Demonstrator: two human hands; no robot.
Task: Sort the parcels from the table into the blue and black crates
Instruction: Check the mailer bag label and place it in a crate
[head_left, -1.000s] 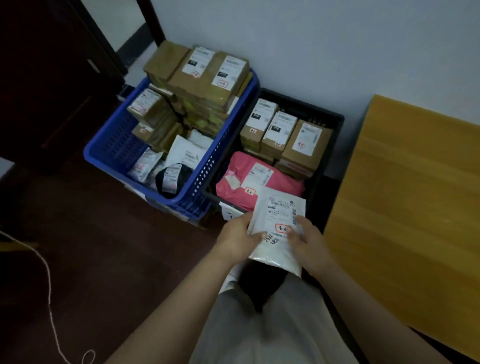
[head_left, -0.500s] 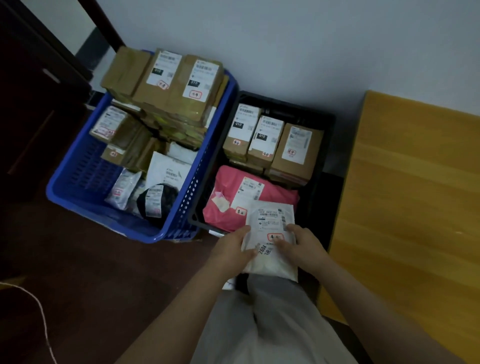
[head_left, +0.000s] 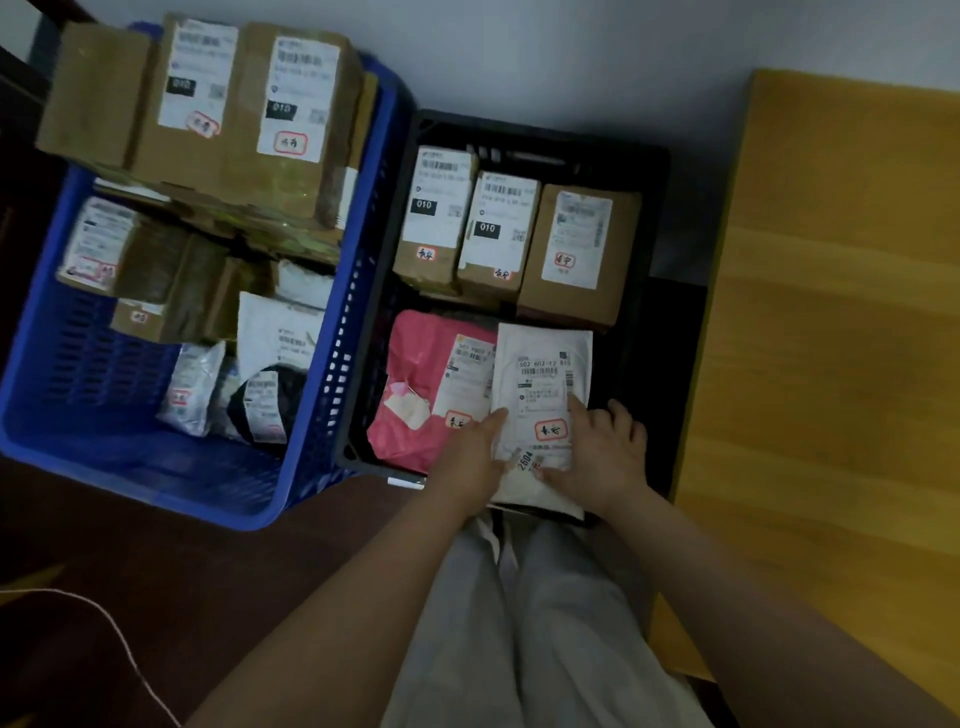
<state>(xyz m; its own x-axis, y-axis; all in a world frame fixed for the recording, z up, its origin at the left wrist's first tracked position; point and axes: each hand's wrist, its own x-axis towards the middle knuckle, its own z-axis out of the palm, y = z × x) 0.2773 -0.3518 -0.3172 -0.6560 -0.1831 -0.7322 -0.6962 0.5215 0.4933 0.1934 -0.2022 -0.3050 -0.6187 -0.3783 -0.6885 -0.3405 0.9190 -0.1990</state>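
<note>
Head view recorded both hands on a white parcel at the near end of the black crate. Left hand pinched its left edge; right hand gripped its right edge, forefinger laid on the label. Left of the grip lay a pink parcel; beyond it, the blue crate.

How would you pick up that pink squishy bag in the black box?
Pinch the pink bag by its bare left edge, from above. It lies flat in the black crate, and the white parcel covers its right side.
</note>
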